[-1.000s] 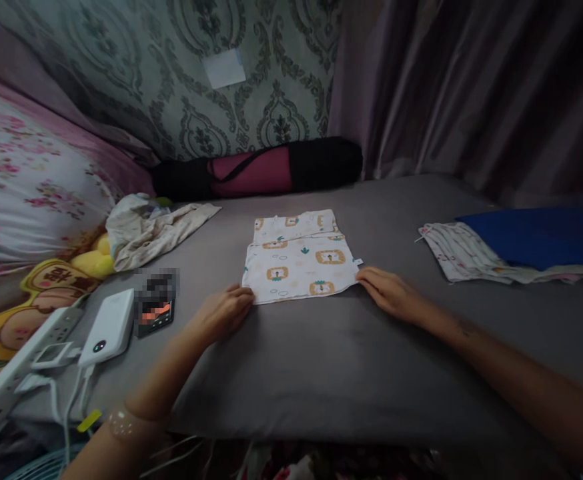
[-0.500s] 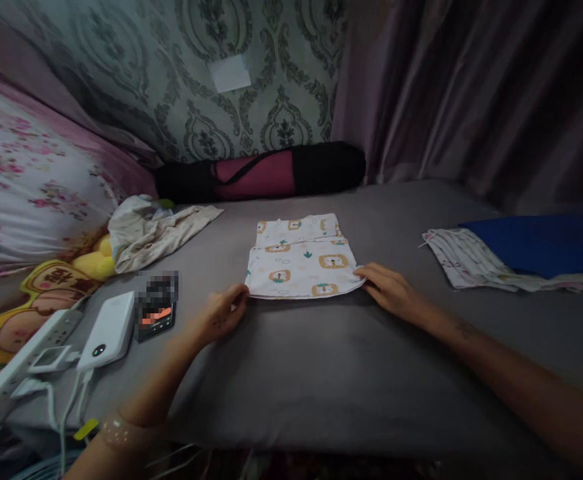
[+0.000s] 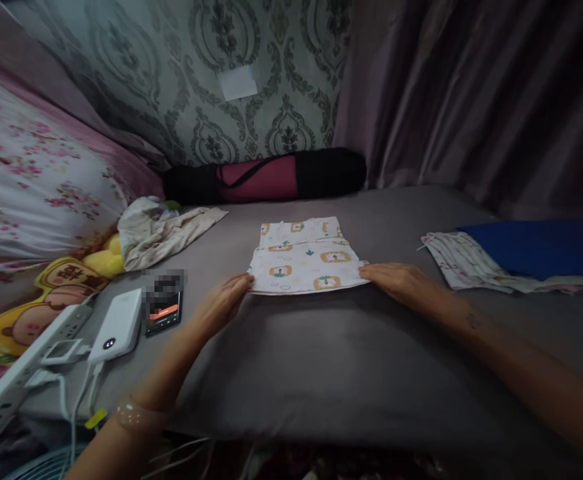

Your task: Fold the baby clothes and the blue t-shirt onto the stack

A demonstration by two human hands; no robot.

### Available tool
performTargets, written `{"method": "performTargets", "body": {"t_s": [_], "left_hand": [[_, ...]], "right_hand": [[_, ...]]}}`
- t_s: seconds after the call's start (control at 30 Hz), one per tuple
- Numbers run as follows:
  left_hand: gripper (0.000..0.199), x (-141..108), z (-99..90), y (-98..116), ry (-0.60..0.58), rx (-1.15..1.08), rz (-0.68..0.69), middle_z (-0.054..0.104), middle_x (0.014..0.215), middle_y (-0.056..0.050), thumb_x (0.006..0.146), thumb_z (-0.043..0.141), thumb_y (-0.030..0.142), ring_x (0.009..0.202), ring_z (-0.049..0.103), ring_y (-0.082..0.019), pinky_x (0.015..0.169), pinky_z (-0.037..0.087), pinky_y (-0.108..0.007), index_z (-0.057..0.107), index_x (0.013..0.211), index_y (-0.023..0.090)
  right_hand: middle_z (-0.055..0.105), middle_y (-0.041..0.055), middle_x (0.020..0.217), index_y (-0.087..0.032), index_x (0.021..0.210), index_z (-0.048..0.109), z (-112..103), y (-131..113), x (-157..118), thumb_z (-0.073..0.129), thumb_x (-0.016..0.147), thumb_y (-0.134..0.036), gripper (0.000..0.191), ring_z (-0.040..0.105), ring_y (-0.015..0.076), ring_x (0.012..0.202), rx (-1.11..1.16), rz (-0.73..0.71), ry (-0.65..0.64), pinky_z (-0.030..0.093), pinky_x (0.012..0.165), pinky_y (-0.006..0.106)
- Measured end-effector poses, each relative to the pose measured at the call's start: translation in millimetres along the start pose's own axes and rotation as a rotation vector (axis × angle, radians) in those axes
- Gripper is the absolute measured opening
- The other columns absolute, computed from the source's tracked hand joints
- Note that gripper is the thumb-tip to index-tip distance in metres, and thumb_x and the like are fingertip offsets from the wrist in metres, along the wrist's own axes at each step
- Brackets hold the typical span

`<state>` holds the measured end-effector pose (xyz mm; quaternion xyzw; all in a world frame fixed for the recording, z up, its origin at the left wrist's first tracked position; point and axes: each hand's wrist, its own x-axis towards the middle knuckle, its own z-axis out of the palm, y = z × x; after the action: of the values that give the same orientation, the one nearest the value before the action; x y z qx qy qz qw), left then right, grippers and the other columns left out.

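Observation:
A folded white cloth [image 3: 301, 267] printed with tan lion faces and small green plants lies in the middle of the grey bed surface. Its far part is a narrower strip, overlapped by the wider near part. My left hand [image 3: 227, 297] pinches the near left corner, with the fingers closed over the edge. At the near right corner, my right hand [image 3: 394, 279] grips the same cloth, fingers stretched together on top and the thumb hidden. Between the hands the near edge is drawn taut and looks slightly raised from the bed.
To the right sits a stack of folded patterned cloths [image 3: 464, 260] under a blue cloth [image 3: 531, 247]. On the left are a crumpled pale cloth [image 3: 159, 237], a phone [image 3: 164, 317], a white power bank [image 3: 116, 327] and a power strip [image 3: 26, 367]. A black-and-maroon long bag [image 3: 266, 179] lies at the back.
Both hands have shifted their hold at the near corners, the fingers now lying more over the edge. The near edge has risen slightly and spread a little wider. The view has shifted slightly.

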<state>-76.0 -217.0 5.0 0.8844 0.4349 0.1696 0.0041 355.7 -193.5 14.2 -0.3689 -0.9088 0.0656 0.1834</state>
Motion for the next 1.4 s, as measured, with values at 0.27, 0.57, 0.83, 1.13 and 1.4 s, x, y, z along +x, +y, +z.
{"method": "performTargets", "body": {"t_s": [0.27,0.57,0.83,1.13,1.4], "left_hand": [[0.035,-22.7,-20.2,17.1,-0.092,-0.050,0.011,0.068,0.114,-0.007,0.093,0.035,0.020,0.104,0.063,-0.020,0.092,0.053,-0.039,0.058,0.119,0.024],[0.027,-52.1,-22.7,38.8,-0.136,-0.370,-0.175,0.070,0.107,-0.004,0.093,0.044,0.024,0.094,0.066,-0.017,0.080,0.053,-0.026,0.061,0.114,0.024],[0.025,15.9,3.2,17.5,0.289,-0.901,-0.676,0.063,0.073,0.000,0.078,0.062,0.040,0.067,0.057,-0.013,0.061,0.044,-0.022,0.063,0.084,0.016],[0.015,85.1,51.4,-12.4,0.504,-0.489,-0.816,0.055,0.070,0.001,0.087,0.043,0.027,0.068,0.052,-0.014,0.061,0.039,-0.022,0.054,0.081,0.019],[0.025,98.1,67.2,-24.6,0.376,-0.231,-0.758,0.066,0.092,-0.007,0.093,0.035,0.021,0.084,0.061,-0.018,0.074,0.043,-0.027,0.053,0.111,0.019]], "right_hand": [[0.067,0.0071,0.120,-0.023,0.120,0.063,-18.8,-18.4,-28.2,0.040,0.089,-0.008,0.041,0.063,0.0208,0.110,-0.096,-0.112,-0.043,0.053,0.093,0.038],[0.070,0.0060,0.112,-0.023,0.116,0.065,-8.1,-26.2,-56.7,0.039,0.093,-0.012,0.037,0.065,0.0183,0.105,0.004,-0.099,0.003,0.053,0.092,0.033],[0.072,0.0042,0.079,-0.019,0.089,0.069,-13.0,-17.4,19.3,0.059,0.081,-0.044,0.028,0.067,0.0201,0.072,0.454,0.532,0.199,0.053,0.062,0.028],[0.068,0.0088,0.081,-0.014,0.090,0.061,49.1,28.2,91.6,0.047,0.085,-0.035,0.026,0.061,0.0195,0.071,0.309,0.844,0.379,0.043,0.059,0.027],[0.069,0.0114,0.088,-0.017,0.113,0.054,55.2,21.7,107.1,0.029,0.098,-0.036,0.035,0.064,0.0230,0.077,-0.099,0.888,0.143,0.037,0.063,0.028]]}}
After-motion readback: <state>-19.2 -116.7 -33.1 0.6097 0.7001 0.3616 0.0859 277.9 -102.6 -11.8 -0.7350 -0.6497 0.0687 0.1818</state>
